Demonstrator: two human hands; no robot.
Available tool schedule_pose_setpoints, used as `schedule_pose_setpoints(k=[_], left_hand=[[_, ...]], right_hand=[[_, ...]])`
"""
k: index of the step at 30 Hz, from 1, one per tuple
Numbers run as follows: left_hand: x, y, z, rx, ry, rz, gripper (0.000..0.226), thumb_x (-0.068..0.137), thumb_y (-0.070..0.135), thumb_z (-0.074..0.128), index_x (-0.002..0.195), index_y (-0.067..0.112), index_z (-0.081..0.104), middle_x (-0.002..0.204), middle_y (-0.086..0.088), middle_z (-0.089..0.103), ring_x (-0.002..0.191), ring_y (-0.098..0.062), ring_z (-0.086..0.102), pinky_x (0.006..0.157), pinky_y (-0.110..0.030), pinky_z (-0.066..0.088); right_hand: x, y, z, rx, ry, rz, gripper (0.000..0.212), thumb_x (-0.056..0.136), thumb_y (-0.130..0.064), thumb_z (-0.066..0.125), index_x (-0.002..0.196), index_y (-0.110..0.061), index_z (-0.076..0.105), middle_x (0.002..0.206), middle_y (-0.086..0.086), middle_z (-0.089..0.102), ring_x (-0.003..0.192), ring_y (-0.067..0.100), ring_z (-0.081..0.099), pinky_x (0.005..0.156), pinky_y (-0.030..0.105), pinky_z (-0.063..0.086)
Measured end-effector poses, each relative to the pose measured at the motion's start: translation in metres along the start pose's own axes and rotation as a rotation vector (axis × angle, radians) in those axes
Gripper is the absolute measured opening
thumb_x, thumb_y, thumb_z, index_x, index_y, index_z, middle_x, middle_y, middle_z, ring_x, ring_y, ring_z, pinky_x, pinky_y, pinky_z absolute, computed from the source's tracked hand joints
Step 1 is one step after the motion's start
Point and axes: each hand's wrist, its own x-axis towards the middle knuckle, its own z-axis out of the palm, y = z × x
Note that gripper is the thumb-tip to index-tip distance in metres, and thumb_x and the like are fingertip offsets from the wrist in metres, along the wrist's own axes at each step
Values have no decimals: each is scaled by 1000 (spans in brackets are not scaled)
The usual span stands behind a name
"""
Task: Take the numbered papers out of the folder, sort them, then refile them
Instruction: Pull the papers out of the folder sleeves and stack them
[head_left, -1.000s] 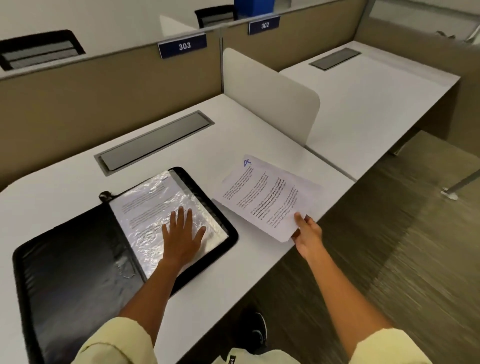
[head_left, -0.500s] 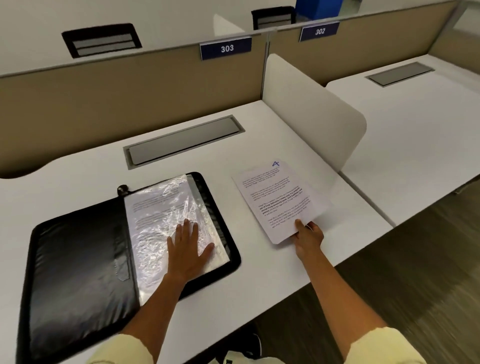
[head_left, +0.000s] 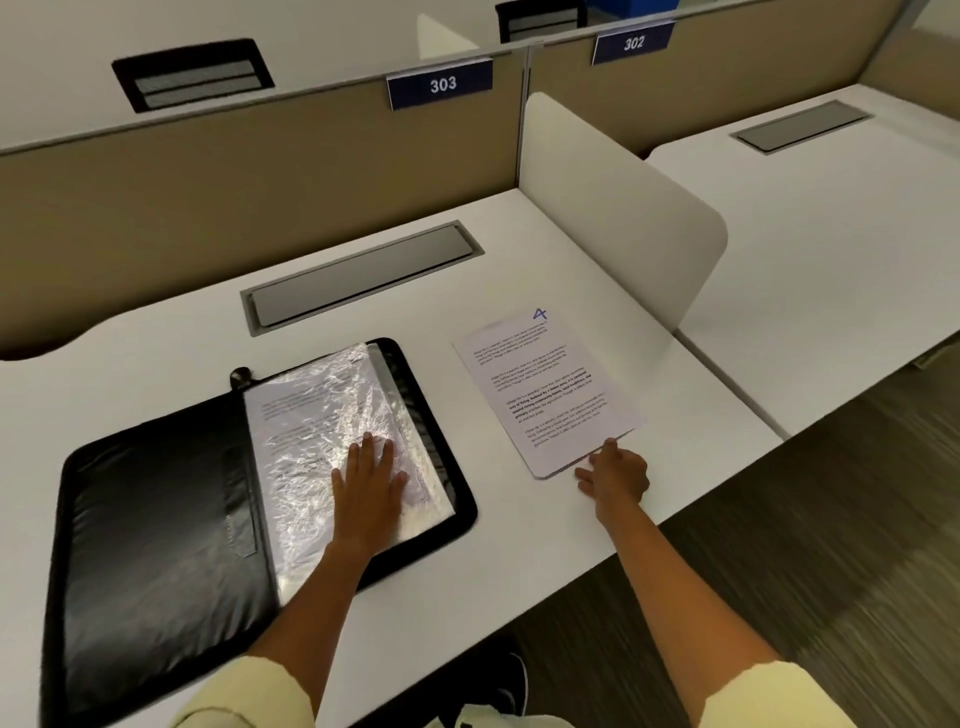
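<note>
A black folder (head_left: 156, 519) lies open on the white desk (head_left: 519, 545). Its right half holds crinkled clear plastic sleeves (head_left: 322, 415) with printed pages inside. My left hand (head_left: 366, 480) lies flat on the sleeves, fingers straight. To the right of the folder a printed paper (head_left: 545, 395) marked with a blue 4 lies flat on the desk. My right hand (head_left: 615, 475) sits at the paper's near corner with loosely spread fingers, a fingertip touching its edge.
A white divider panel (head_left: 618, 208) stands right of the paper, with a second desk (head_left: 831, 249) beyond it. A grey cable hatch (head_left: 363, 275) is set in the desk behind the folder. A beige partition (head_left: 260, 176) labelled 303 closes the back. The floor drops off at the near right.
My right hand carried the paper marked 4 leftward, laid it flat on the desk beside the folder and loosened its pinch. My left hand stayed flat on the sleeves.
</note>
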Motion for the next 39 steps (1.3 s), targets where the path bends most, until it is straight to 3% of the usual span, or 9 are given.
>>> schedule_pose_setpoints(k=[4, 7, 10, 14, 17, 20, 27, 31, 39], left_hand=[[1, -2, -4, -152, 142, 17, 43, 105, 27, 38, 143, 13, 49, 159, -14, 26, 148, -35, 19, 117, -54, 24], [-3, -4, -14, -197, 242, 33, 26, 101, 12, 50, 118, 6, 68, 150, -16, 42, 141, -37, 34, 114, -48, 31], [-8, -8, -28, -233, 328, 54, 16, 94, 4, 57, 97, 2, 72, 133, -18, 58, 125, -40, 49, 102, -46, 42], [-18, -24, -29, -210, 188, 82, 32, 98, 29, 57, 120, 6, 64, 149, -20, 41, 140, -38, 34, 112, -47, 31], [-34, -32, -25, -132, -60, 14, 77, 94, 63, 43, 154, 18, 25, 164, -13, -2, 151, -29, -6, 120, -47, 2], [-49, -32, -15, -42, -141, -10, 92, 90, 73, 32, 156, 19, -3, 161, -12, -22, 148, -27, -22, 118, -49, -10], [-54, -36, -12, 32, -89, 27, 60, 104, 45, 27, 157, 20, 12, 163, -15, -11, 150, -33, -11, 120, -54, 3], [-58, -44, -17, -196, -4, 65, 47, 107, 30, 26, 154, 21, 26, 164, -13, -1, 151, -30, -6, 121, -51, 6], [-80, -78, -43, -603, 334, 60, 50, 103, 38, 25, 152, 25, 27, 162, -5, 19, 151, -20, 9, 121, -40, 10]], right_hand=[[-14, 10, -1, -143, 39, -79, 23, 105, -30, 46, 98, -14, 60, 82, 1, 65, 69, 22, 71, 73, 39, 62], [-32, 20, 8, -238, 26, -163, 25, 103, -29, 49, 100, -11, 67, 90, 3, 69, 83, 25, 71, 80, 43, 61], [-61, 29, 22, -289, -43, -301, 20, 102, -22, 52, 102, -10, 68, 94, 3, 68, 89, 22, 66, 82, 34, 55], [-105, 45, 44, -360, -137, -473, 17, 102, -18, 54, 108, -9, 67, 100, 2, 67, 92, 17, 62, 81, 28, 50], [-133, 64, 58, -399, -200, -545, 18, 100, -14, 56, 114, -10, 67, 104, 2, 66, 94, 15, 61, 81, 24, 49], [-157, 81, 62, -414, -239, -578, 19, 101, -15, 55, 117, -13, 65, 108, 0, 65, 96, 13, 61, 83, 23, 50], [-183, 102, 54, -483, -297, -620, 29, 101, -19, 56, 129, -16, 60, 121, -1, 61, 105, 8, 55, 90, 19, 42], [-188, 106, 55, -515, -335, -668, 33, 102, -19, 55, 135, -16, 57, 128, 0, 59, 115, 11, 54, 97, 19, 40], [-207, 117, 92, -608, -434, -821, 44, 102, -24, 54, 145, -19, 48, 150, 1, 47, 140, 18, 38, 115, 33, 36]])
